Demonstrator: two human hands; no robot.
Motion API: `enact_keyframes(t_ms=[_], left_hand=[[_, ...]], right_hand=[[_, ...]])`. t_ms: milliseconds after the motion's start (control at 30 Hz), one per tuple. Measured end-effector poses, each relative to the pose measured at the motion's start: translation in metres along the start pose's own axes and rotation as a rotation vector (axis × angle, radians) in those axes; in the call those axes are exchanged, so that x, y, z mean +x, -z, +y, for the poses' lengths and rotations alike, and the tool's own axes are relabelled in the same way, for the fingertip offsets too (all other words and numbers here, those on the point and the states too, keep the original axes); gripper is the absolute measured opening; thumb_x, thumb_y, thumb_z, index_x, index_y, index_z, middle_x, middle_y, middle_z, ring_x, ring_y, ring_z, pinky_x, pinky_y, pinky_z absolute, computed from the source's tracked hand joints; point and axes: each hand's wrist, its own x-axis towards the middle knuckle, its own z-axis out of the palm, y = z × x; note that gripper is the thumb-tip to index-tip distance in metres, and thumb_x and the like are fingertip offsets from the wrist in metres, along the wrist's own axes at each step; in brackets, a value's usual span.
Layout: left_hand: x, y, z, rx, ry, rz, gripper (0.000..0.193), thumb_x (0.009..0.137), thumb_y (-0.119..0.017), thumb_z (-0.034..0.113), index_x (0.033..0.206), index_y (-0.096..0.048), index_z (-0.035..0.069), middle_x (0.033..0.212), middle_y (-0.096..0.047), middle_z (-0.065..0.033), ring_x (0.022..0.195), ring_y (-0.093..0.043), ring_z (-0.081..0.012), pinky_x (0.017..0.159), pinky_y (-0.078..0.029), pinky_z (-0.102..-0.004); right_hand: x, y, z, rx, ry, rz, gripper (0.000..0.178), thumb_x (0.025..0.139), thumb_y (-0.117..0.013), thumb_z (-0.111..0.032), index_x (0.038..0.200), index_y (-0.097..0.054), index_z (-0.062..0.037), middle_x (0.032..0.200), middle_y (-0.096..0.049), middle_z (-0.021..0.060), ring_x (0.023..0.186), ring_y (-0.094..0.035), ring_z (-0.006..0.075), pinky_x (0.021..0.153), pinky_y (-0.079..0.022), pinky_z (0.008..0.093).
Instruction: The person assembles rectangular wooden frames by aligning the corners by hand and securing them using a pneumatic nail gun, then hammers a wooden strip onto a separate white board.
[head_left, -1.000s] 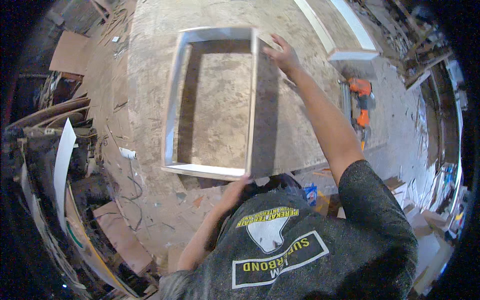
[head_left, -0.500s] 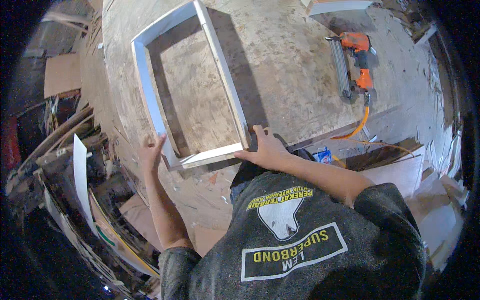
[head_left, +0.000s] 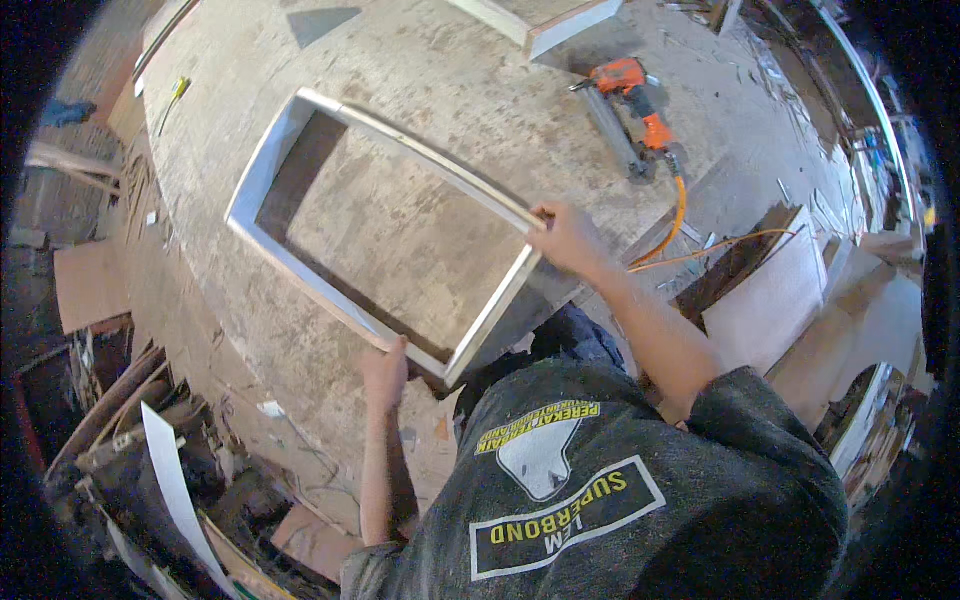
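Observation:
A rectangular open frame of white-faced boards with bare wood edges [head_left: 310,277] lies slantwise over the worktable [head_left: 430,70], casting a shadow inside. My left hand [head_left: 384,374] grips its near-left long side close to the near corner, thumb on the top edge. At the right corner, where the long side meets the short end, my right hand [head_left: 570,240] is closed round the board. The fingertips beneath the boards are hidden. Whether the frame rests on the table or is slightly lifted, I cannot tell.
An orange nail gun [head_left: 632,112] lies beyond my right hand, its orange hose [head_left: 682,207] trailing right. Another white-faced frame [head_left: 572,28] sits at the far edge. A yellow-handled tool [head_left: 181,88] lies far left. Board offcuts [head_left: 768,292] crowd the right, scrap wood the left.
The frame has turned counter-clockwise, its far end swinging left and nearer. My right hand has moved right and away, my left hand right and nearer. The whole view has shifted too.

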Motion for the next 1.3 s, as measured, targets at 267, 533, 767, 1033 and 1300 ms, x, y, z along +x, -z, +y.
enact_keyframes(t_ms=[267,533,767,1033,1300], left_hand=[[-0.014,-0.124,0.024,-0.253,0.152,-0.429,0.05,0.1,-0.058,0.041,0.092,-0.067,-0.008,0.073,-0.069,-0.0148,0.05,-0.063,-0.0193,0.047,-0.049,-0.0321],[-0.03,-0.166,0.141,0.179,0.174,-0.749,0.055,0.097,-0.06,0.053,0.106,-0.068,-0.001,0.072,-0.069,-0.0113,0.06,-0.064,-0.018,0.051,-0.046,-0.0333],[0.06,-0.211,0.297,0.45,-1.07,0.046,0.026,0.09,-0.074,0.022,0.102,-0.073,-0.001,0.093,-0.072,-0.0153,0.088,-0.069,-0.0264,0.074,-0.052,-0.0347],[0.14,-0.293,0.308,0.524,-0.946,-0.344,0.022,0.09,-0.072,0.023,0.109,-0.077,0.011,0.109,-0.072,-0.0054,0.101,-0.066,-0.0225,0.099,-0.037,-0.0454],[0.136,-0.299,0.317,0.583,-0.874,-0.412,0.023,0.091,-0.071,0.013,0.113,-0.074,0.008,0.108,-0.072,-0.0096,0.107,-0.067,-0.0267,0.094,-0.049,-0.0355]], right_hand=[[0.131,0.102,-0.005,-0.401,0.266,-0.024,0.028,0.071,-0.068,-0.023,0.094,-0.078,-0.0103,0.081,-0.073,0.0149,0.077,-0.07,0.0351,0.071,-0.054,0.043],[0.152,0.136,0.045,-0.086,0.234,0.256,0.057,0.074,-0.077,-0.036,0.125,-0.069,-0.0112,0.108,-0.07,0.0225,0.093,-0.07,0.0338,0.082,-0.055,0.0428],[0.055,0.117,0.057,0.045,-0.099,-0.108,0.099,0.076,-0.08,-0.052,0.154,-0.036,-0.0099,0.138,-0.051,0.0319,0.112,-0.062,0.0486,0.095,-0.053,0.0522],[0.056,0.115,0.059,-0.104,-0.038,-0.073,0.091,0.079,-0.078,-0.033,0.155,-0.033,-0.0089,0.141,-0.046,0.0363,0.108,-0.064,0.0498,0.092,-0.055,0.0507],[0.06,0.12,0.053,-0.009,-0.092,-0.071,0.09,0.079,-0.079,-0.033,0.156,-0.036,-0.0123,0.122,-0.058,0.0319,0.099,-0.065,0.048,0.086,-0.056,0.0482]])
